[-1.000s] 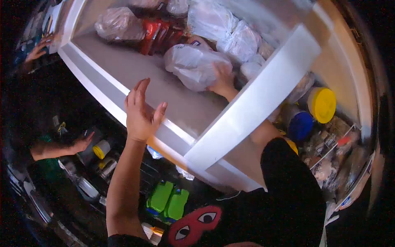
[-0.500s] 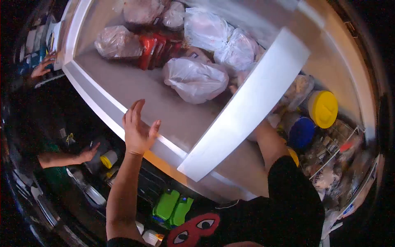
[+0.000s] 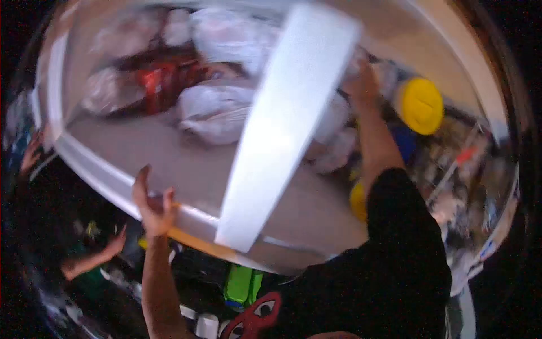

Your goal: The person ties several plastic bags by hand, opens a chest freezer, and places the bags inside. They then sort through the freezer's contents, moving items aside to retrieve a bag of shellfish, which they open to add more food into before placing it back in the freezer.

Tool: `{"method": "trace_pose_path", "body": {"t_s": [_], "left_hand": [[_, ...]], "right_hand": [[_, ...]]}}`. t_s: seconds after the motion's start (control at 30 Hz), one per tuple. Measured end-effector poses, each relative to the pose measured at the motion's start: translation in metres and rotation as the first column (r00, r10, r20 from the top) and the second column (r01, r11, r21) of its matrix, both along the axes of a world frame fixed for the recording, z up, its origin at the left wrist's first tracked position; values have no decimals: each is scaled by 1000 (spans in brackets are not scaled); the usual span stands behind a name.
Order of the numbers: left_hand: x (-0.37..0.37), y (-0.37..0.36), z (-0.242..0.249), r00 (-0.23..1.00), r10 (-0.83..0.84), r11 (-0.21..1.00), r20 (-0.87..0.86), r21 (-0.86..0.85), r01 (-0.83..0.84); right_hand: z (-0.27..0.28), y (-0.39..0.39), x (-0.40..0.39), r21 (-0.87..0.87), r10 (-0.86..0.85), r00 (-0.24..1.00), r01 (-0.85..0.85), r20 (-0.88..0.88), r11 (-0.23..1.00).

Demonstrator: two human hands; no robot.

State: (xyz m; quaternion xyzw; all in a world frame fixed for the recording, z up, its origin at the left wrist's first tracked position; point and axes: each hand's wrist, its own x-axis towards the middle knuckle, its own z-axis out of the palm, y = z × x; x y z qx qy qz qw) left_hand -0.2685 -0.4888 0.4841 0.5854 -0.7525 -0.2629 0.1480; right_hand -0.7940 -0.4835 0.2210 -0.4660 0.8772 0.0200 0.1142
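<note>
My left hand [image 3: 151, 206] is raised over the front rim of a chest freezer [image 3: 101, 169], fingers apart, holding nothing. My right hand [image 3: 358, 76] reaches deep inside, to the right of a white strip [image 3: 288, 124] that spans the freezer. It is close to wrapped bags there, but blur hides its fingers and whether it grips anything. Left of the strip lie a white plastic bag [image 3: 217, 113], red packets [image 3: 164, 85], a clear bag of food [image 3: 110, 90] and another white bag [image 3: 228, 34]. Pale bags [image 3: 333, 150] lie under my right forearm.
A yellow-lidded tub [image 3: 422, 106] and a blue tub [image 3: 403, 144] stand at the right inside the freezer. Beside them is a wire basket [image 3: 451, 175] of packages. Green containers [image 3: 243, 284] are below the front rim. Another hand and forearm [image 3: 101, 254] show at left, possibly a reflection.
My right hand has come out from behind the white strip and moved toward the freezer's far side. The view has shifted, so the contents appear further left. My left hand stays open.
</note>
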Motion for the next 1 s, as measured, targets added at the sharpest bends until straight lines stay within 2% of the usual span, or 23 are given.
{"method": "trace_pose_path", "body": {"t_s": [0.03,0.07,0.1,0.13,0.17,0.27,0.3,0.37,0.43,0.53,0.6,0.7,0.8,0.87,0.93,0.97,1.0], "left_hand": [[-4,-1,1,999,-2,1000,53,-1,2],[-12,0,5,997,78,995,29,53,-79],[-6,-2,1,993,21,1000,118,4,-21],[-7,-2,-1,995,10,1000,103,1,-10],[-9,-3,-2,996,3,1000,93,-5,-3],[-11,-2,6,969,-2,1000,247,-1,3],[-12,-2,6,972,-5,1000,235,2,4],[-11,-2,5,977,-5,1000,211,8,4],[-11,-1,5,980,-16,1000,199,-5,18],[-13,-2,4,975,-50,998,216,-24,57],[-13,-1,7,973,-58,997,221,-28,66],[-14,-3,7,978,-56,997,200,-34,64],[-14,-6,7,976,-69,996,209,-38,78],[-14,-4,6,980,-56,995,190,-71,71],[-12,-2,5,982,-52,995,184,-70,66],[-11,-2,5,982,-56,995,178,-68,69],[-11,0,8,971,-57,993,233,-85,78]], "right_hand": [[-3,-5,4,27,-21,999,20,25,999],[-6,-10,6,54,-49,997,46,62,998],[-10,-14,8,87,-89,991,80,105,993],[-23,-19,-1,138,-155,969,130,192,982],[-19,-16,2,118,-149,978,133,144,984],[-8,-19,10,66,-140,989,137,48,988],[-23,-17,6,62,-156,987,154,37,986],[-46,-7,10,22,-109,994,109,7,994],[-59,3,19,-44,12,999,-14,-43,999],[-54,36,59,-233,194,980,-179,41,956],[-49,54,85,-196,311,948,-294,62,935],[-61,61,97,-227,247,967,-227,66,947],[-36,62,102,-192,13,980,26,200,981],[-66,74,113,-177,53,999,-54,-14,983],[-31,81,115,43,171,979,-177,111,983],[15,86,117,222,204,914,-293,351,930],[37,99,120,152,245,863,-341,441,928]]}}
